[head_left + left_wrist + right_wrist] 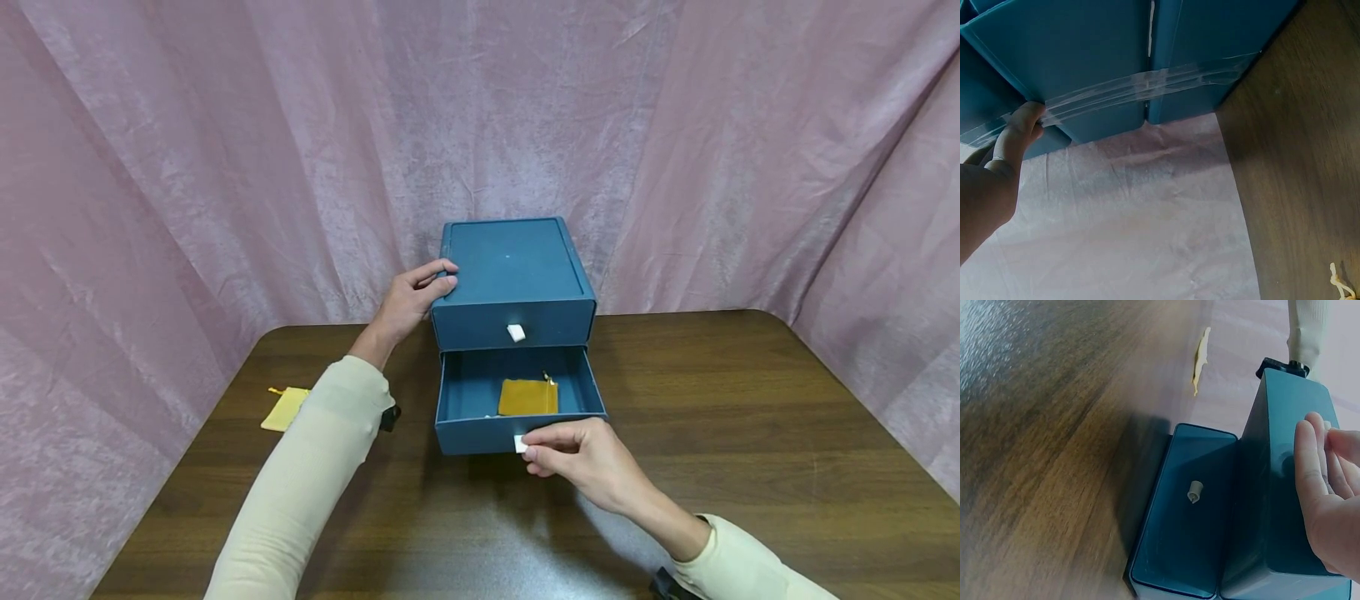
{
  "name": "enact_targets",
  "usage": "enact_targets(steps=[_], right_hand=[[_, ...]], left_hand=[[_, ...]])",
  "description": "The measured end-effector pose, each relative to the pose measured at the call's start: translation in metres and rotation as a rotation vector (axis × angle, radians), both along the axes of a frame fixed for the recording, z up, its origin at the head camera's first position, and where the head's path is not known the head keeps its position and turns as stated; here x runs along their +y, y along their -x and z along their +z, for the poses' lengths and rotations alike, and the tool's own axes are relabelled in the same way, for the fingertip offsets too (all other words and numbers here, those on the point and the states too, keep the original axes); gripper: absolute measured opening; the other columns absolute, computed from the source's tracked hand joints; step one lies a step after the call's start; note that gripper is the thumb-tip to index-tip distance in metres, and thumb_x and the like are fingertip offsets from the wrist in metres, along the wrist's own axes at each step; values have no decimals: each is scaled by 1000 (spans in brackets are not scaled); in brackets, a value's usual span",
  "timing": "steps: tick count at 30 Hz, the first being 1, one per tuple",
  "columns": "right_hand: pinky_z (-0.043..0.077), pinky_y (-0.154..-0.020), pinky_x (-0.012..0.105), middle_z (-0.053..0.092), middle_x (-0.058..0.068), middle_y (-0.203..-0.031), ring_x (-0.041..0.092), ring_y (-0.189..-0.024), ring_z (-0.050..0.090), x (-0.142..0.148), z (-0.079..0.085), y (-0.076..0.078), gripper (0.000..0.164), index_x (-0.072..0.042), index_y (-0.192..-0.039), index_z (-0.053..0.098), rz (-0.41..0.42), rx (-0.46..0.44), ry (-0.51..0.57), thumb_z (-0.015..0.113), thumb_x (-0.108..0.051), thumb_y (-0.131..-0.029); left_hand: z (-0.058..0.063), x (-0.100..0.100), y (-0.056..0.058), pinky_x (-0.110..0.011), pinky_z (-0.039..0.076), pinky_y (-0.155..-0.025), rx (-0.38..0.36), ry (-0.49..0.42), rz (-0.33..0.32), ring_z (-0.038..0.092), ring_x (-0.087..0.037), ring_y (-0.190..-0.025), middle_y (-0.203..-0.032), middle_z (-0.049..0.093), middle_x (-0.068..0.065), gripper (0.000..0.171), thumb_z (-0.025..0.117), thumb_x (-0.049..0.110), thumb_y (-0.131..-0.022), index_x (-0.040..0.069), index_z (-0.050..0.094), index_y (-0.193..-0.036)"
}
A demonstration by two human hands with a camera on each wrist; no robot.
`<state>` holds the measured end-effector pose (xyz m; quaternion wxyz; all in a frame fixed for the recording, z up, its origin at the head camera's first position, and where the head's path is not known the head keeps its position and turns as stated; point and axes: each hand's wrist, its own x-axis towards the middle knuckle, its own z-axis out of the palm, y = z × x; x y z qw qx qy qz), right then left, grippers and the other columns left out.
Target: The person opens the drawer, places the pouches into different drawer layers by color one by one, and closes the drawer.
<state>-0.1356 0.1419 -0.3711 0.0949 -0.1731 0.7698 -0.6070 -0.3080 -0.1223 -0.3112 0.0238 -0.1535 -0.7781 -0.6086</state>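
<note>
A blue drawer unit (pixel 510 258) stands on the table, its middle drawer (pixel 457 433) pulled out. My right hand (pixel 588 458) pinches that drawer's white knob (pixel 520 444) between thumb and fingers. Inside the drawer lies a mustard-yellow pouch (pixel 528 397) with a small metallic piece at its corner. My left hand (pixel 408 304) rests at the unit's upper left edge; in the left wrist view its fingers (pixel 1019 128) press near clear tape (pixel 1154 84) running down the side. Beneath the open drawer, the right wrist view shows a closed bottom drawer (pixel 1179 544) with its own knob (pixel 1195 492).
A pale yellow drawstring pouch (pixel 285 408) lies on the wooden table (pixel 750 433) to the left, partly behind my left sleeve (pixel 322 467). The top drawer (pixel 472 327) is closed. Pink curtains (pixel 300 150) hang behind the table and along its sides.
</note>
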Motion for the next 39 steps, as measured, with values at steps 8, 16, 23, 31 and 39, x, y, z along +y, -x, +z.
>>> enact_targets(steps=[8, 16, 23, 31, 39], right_hand=[[58, -73, 29, 74, 15, -95, 38, -83, 72, 1, 0, 3, 19, 6, -106, 74, 5, 4, 0, 72, -6, -92], [58, -73, 30, 74, 14, -93, 37, -82, 72, 1, -1, 7, 19, 7, -105, 74, 10, 10, 0, 72, -7, -92], [58, -72, 30, 74, 14, -93, 37, -82, 72, 2, 1, 9, 19, 8, -106, 73, 19, 8, 10, 72, -5, -92], [58, -73, 31, 73, 17, -95, 30, -81, 73, 1, 3, 13, 20, 10, -107, 72, 25, -1, 34, 70, -3, -92], [58, -72, 31, 73, 17, -94, 33, -81, 73, 1, 1, 18, 19, 11, -106, 72, 22, 7, 36, 71, -2, -92]], left_hand=[[1, 0, -1, -25, 33, -55, 9, 8, 3, 34, -13, -54, -66, 37, 4, 32, 61, 26, -101, 10, 64, -129], [0, -1, 0, -27, 33, -55, 14, 7, -1, 33, -13, -53, -63, 35, 5, 33, 61, 26, -101, 9, 64, -129], [0, -1, -2, -25, 34, -56, 1, 0, -2, 34, -13, -55, -62, 35, 5, 33, 61, 26, -101, 9, 64, -129], [0, 0, -1, -25, 33, -55, 1, -3, 0, 34, -12, -54, -62, 34, 5, 33, 61, 26, -101, 10, 64, -129], [-1, -1, 1, -25, 34, -56, 1, -2, 1, 35, -12, -56, -64, 37, 6, 32, 62, 26, -101, 9, 65, -129]])
